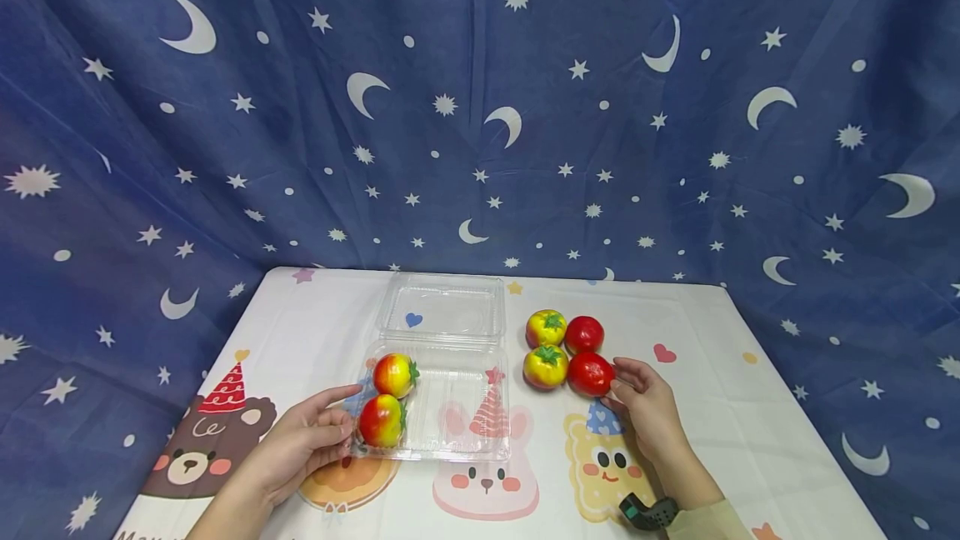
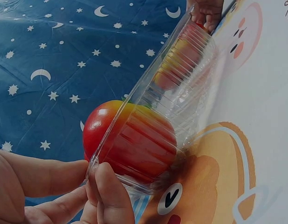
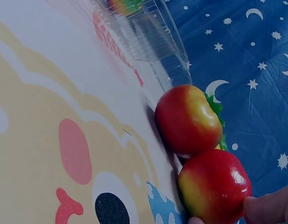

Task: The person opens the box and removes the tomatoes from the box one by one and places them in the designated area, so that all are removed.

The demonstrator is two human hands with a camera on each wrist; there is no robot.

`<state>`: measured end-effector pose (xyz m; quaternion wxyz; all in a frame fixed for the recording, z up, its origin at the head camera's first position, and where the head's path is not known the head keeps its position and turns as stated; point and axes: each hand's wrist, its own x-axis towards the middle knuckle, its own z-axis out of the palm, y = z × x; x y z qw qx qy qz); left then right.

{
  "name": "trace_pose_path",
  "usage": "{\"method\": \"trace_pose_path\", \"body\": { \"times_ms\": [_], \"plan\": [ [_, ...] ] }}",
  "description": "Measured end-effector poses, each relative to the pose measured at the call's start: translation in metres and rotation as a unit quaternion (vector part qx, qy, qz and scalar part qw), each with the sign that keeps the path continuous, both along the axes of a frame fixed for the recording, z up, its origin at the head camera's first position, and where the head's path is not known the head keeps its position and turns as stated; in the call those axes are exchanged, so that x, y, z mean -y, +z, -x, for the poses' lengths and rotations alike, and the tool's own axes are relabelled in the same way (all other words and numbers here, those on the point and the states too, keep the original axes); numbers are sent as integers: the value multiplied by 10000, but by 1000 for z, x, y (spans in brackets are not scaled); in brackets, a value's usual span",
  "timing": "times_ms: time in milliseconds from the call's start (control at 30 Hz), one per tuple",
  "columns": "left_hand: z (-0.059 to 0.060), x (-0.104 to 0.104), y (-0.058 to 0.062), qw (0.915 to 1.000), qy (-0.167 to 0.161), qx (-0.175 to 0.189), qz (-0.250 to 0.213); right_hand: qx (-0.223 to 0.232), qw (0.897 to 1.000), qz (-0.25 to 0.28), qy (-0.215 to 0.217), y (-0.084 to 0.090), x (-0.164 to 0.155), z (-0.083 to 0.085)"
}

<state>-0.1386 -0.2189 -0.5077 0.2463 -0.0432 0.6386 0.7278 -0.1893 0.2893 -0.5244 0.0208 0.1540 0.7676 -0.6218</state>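
Observation:
A clear plastic clamshell box (image 1: 450, 394) lies with its lid (image 1: 450, 307) folded back. My left hand (image 1: 311, 440) pinches the box's left rim between thumb and fingers, as the left wrist view shows. Inside, two red-and-yellow toy tomatoes (image 1: 381, 421) with green leaves sit along the left side. My right hand (image 1: 648, 402) holds the front right red toy tomato (image 1: 590, 374), its fingertips (image 3: 265, 205) against the skin. That tomato touches or nearly touches a yellow-and-red tomato (image 1: 545, 367) on its left.
Behind these stand another red tomato (image 1: 584, 334) and another yellow-and-red one (image 1: 546, 328). The white table cover (image 1: 720, 407) has cartoon prints. A blue star-and-moon curtain (image 1: 480, 107) hangs behind the table. A dark band (image 1: 648, 512) is round the right wrist.

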Motion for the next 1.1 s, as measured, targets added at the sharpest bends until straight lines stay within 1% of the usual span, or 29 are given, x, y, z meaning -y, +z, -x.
{"method": "trace_pose_path", "body": {
  "times_ms": [533,933,1100],
  "plan": [
    [1,-1,0,9999,40,42,98,1,9998,164,-85,-2,-6,-1],
    [1,-1,0,10000,49,22,82,-176,9991,323,-190,8,-10,-4],
    [1,-1,0,9999,40,-7,93,-177,9989,359,-235,11,-10,-5]
  ]
}}
